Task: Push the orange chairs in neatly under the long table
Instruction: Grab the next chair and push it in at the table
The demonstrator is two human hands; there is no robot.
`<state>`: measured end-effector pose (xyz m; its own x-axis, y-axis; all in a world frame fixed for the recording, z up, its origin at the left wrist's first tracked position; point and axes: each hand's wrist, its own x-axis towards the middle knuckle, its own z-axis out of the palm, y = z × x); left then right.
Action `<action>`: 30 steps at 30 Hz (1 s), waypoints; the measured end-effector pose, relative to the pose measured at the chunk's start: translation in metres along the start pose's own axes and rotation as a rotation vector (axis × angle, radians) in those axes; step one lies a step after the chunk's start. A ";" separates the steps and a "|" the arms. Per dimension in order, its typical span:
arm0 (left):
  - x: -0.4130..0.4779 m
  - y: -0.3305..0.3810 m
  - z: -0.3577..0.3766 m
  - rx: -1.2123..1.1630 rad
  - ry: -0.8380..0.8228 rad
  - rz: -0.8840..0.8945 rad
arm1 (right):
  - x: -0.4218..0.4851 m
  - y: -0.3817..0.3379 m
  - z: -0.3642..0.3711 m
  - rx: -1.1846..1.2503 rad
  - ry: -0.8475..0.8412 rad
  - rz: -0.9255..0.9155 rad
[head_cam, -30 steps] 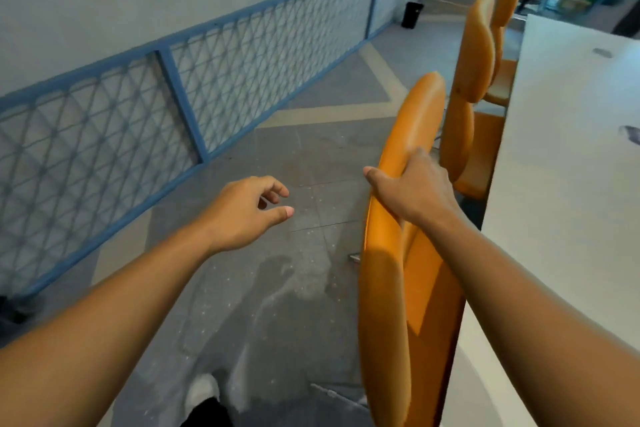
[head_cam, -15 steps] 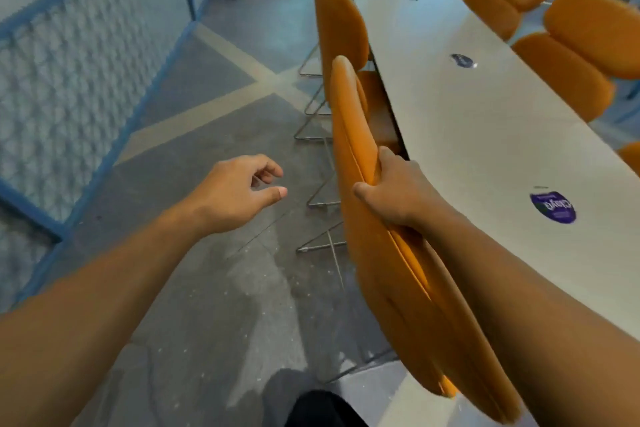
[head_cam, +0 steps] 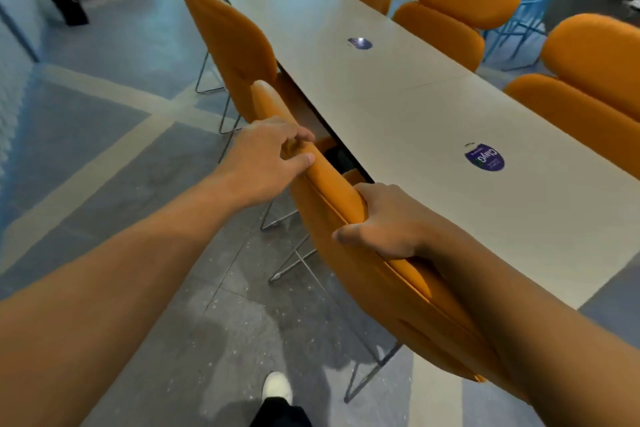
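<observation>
The long pale table carries three round dark discs down its middle, and orange chairs stand on the grey floor along both sides.

Your orange padded chair matches the other orange ones around the pale grey long table. A round purple sticker bears white lettering. Beige bands cross the speckled dark grey floor; bottom centre, a white shoe.

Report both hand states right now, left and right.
Left hand: grips the backrest top edge of the nearest orange chair.
Right hand: grips the same backrest edge, closer to the person.
</observation>
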<state>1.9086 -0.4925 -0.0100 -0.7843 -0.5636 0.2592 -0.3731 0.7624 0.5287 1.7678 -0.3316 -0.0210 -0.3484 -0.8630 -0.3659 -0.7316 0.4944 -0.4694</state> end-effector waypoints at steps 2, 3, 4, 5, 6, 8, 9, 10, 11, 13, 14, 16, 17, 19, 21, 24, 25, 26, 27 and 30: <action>0.017 -0.002 0.000 0.010 -0.039 0.048 | 0.000 -0.001 0.000 0.007 -0.009 0.011; 0.026 -0.003 -0.001 0.016 -0.069 0.063 | 0.000 -0.001 -0.001 0.013 -0.007 0.018; 0.035 -0.002 0.000 0.027 -0.107 0.075 | -0.001 -0.002 0.000 0.026 -0.006 0.026; 0.040 0.000 0.001 0.042 -0.144 0.082 | -0.001 -0.002 0.000 0.041 -0.004 0.030; 0.046 0.001 0.003 0.063 -0.184 0.097 | -0.002 -0.002 0.000 0.055 -0.004 0.032; 0.057 0.005 0.007 0.103 -0.290 0.140 | -0.003 -0.001 0.001 0.089 0.000 0.047; 0.063 0.007 0.009 0.126 -0.352 0.167 | -0.004 -0.001 0.002 0.108 0.004 0.055; 0.069 0.008 0.010 0.154 -0.418 0.188 | -0.005 -0.001 0.002 0.121 0.005 0.064; 0.075 0.009 0.012 0.192 -0.491 0.213 | -0.006 -0.002 0.003 0.133 0.014 0.074; 0.084 0.011 0.013 0.268 -0.637 0.266 | -0.007 -0.002 0.005 0.138 0.047 0.095; 0.087 0.012 0.013 0.288 -0.701 0.285 | -0.008 -0.003 0.005 0.137 0.063 0.109; 0.093 0.011 0.014 0.299 -0.793 0.322 | -0.010 -0.004 0.007 0.139 0.086 0.166; 0.096 0.011 0.013 0.303 -0.819 0.343 | -0.011 -0.006 0.008 0.139 0.095 0.199; 0.100 0.007 0.011 0.312 -0.858 0.383 | -0.012 -0.012 0.009 0.136 0.122 0.260; 0.102 0.003 0.010 0.348 -0.862 0.462 | -0.013 -0.022 0.008 0.125 0.152 0.336; 0.100 -0.005 0.008 0.389 -0.843 0.597 | -0.015 -0.035 0.009 0.084 0.192 0.487; 0.098 -0.008 0.007 0.386 -0.832 0.641 | -0.016 -0.037 0.011 0.061 0.208 0.525; 0.098 -0.012 0.007 0.377 -0.824 0.683 | -0.018 -0.040 0.013 0.037 0.228 0.564; 0.098 -0.016 0.007 0.370 -0.822 0.726 | -0.020 -0.045 0.018 0.015 0.257 0.604; 0.097 -0.024 0.010 0.372 -0.800 0.797 | -0.030 -0.051 0.028 -0.035 0.334 0.699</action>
<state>1.8364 -0.5624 -0.0050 -0.8981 0.3690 -0.2392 0.3424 0.9281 0.1462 1.8320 -0.3281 -0.0085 -0.8902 -0.3398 -0.3034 -0.2925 0.9370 -0.1912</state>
